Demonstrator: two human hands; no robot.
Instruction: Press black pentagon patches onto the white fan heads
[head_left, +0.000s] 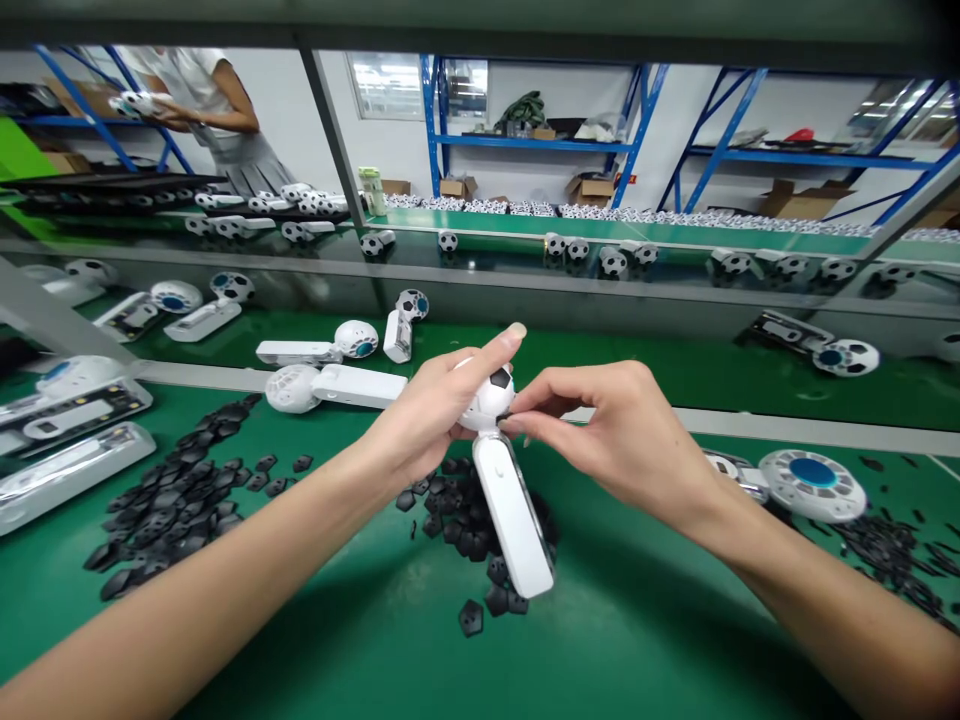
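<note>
My left hand (427,410) grips a white handheld device (514,515) at its neck, just below a round white ball head (489,398) marked with black pentagon patches. The long white handle points down towards me. My right hand (600,430) reaches in from the right, with thumb and forefinger pinched at the ball's right side on what looks like a small black patch (508,414). Beneath the device lies a heap of loose black pentagon patches (461,520).
On the green bench mat (637,640) lie more patch heaps (172,500), white device parts (334,385) and a blue-centred white disc (812,483). Finished balls line a shelf beyond. A co-worker (202,110) at the back left holds a white device. Blue racks (536,143) stand behind.
</note>
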